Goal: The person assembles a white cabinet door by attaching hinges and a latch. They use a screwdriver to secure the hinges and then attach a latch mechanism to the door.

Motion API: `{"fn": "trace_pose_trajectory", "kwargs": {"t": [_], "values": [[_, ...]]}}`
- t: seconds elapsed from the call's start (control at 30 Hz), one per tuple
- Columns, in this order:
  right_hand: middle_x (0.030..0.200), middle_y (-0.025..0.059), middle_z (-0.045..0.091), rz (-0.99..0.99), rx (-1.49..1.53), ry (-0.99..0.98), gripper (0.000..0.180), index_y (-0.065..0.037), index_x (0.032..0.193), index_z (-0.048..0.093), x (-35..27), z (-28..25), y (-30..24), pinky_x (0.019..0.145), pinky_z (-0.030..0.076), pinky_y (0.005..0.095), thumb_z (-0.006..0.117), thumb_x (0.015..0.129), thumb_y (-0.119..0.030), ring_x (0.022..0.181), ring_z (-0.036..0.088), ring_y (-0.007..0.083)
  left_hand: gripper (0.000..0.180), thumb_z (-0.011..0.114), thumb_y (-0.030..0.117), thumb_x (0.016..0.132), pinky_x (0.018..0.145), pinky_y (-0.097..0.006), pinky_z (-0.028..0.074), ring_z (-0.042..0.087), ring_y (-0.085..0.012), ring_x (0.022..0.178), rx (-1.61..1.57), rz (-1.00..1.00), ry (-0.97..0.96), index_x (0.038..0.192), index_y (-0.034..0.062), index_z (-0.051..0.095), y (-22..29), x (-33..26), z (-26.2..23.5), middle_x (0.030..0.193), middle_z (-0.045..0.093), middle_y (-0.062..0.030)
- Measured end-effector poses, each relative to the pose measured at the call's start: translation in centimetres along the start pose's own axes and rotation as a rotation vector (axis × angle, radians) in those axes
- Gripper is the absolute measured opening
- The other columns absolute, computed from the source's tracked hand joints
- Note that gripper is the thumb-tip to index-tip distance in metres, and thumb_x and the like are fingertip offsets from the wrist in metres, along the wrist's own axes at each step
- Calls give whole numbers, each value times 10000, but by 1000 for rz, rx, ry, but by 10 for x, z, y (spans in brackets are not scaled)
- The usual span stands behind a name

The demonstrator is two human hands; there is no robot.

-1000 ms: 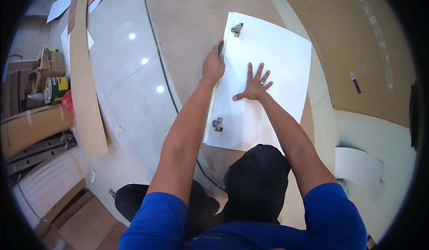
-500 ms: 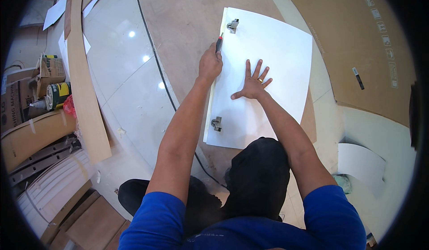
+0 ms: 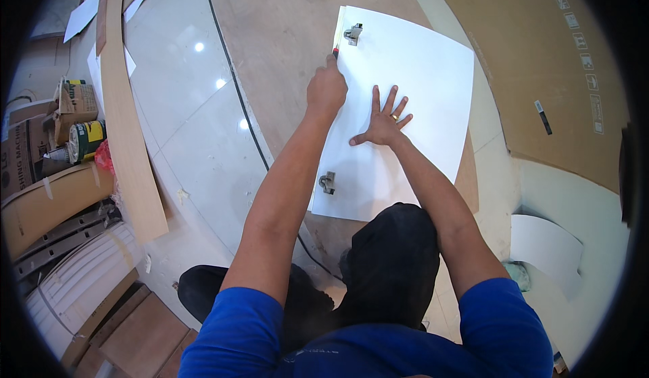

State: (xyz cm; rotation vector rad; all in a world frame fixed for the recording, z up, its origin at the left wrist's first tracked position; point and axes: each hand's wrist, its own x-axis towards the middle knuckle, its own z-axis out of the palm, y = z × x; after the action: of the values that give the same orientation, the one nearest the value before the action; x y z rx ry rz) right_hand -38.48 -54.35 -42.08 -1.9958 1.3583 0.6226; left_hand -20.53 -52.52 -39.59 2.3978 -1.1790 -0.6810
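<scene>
A white panel (image 3: 419, 74) with a pale left edge lies flat in front of me, with two metal hinges (image 3: 353, 35) (image 3: 327, 183) on it near that edge. My left hand (image 3: 327, 91) is closed around a slim hand tool (image 3: 335, 52) at the edge, just below the far hinge. Only a bit of its red and black handle shows beyond my fingers; the working end is too small to make out. My right hand (image 3: 386, 122), a ring on one finger, presses flat on the panel with fingers spread.
Under the panel is a brown board (image 3: 284, 27). A black cable (image 3: 236, 87) runs along its left side over glossy tiles. A long wooden strip (image 3: 128, 121), a tin (image 3: 88, 140) and cartons lie to the left. Flattened cardboard (image 3: 514, 47) carries a dark marker-like object (image 3: 543, 117) at right.
My left hand has shifted right, over the panel's edge, and turned, hiding more of the tool's handle. My right hand stays spread in place on the panel.
</scene>
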Motion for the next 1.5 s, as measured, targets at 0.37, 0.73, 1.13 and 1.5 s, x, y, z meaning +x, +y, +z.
{"fn": "trace_pose_trajectory", "kwargs": {"t": [0.37, 0.73, 1.13, 1.5], "values": [[1626, 313, -363, 26, -22, 2, 1746, -210, 1652, -209, 1, 1, 0, 1076, -93, 833, 1001, 451, -584, 1441, -375, 593, 390, 519, 138, 970, 902, -569, 545, 696, -502, 1011, 13, -26, -96, 1333, 6, 573, -2, -11, -16, 1058, 716, -317], [1637, 291, -358, 28, -12, 16, 1746, -228, 1655, -202, 2, 2, 1, 1086, -91, 829, 1003, 446, -597, 1456, -359, 584, 496, 533, 171, 982, 842, -588, 551, 704, -502, 923, 62, -15, -132, 1448, 2, 531, -18, -64, -15, 975, 713, -327], [1645, 299, -337, 16, -11, 33, 1735, -241, 1662, -179, 3, 4, 1, 1082, -63, 846, 1002, 442, -598, 1463, -337, 592, 498, 538, 158, 982, 805, -601, 542, 702, -501, 884, 38, -35, -121, 1444, -25, 505, -22, -92, -14, 923, 711, -324], [1638, 305, -342, 14, -31, 46, 1718, -229, 1665, -167, 5, 8, 3, 1085, -72, 843, 987, 454, -622, 1454, -357, 587, 486, 538, 139, 984, 778, -577, 540, 697, -483, 819, 43, -36, -181, 1439, -30, 511, -29, -146, -27, 864, 708, -304]]}}
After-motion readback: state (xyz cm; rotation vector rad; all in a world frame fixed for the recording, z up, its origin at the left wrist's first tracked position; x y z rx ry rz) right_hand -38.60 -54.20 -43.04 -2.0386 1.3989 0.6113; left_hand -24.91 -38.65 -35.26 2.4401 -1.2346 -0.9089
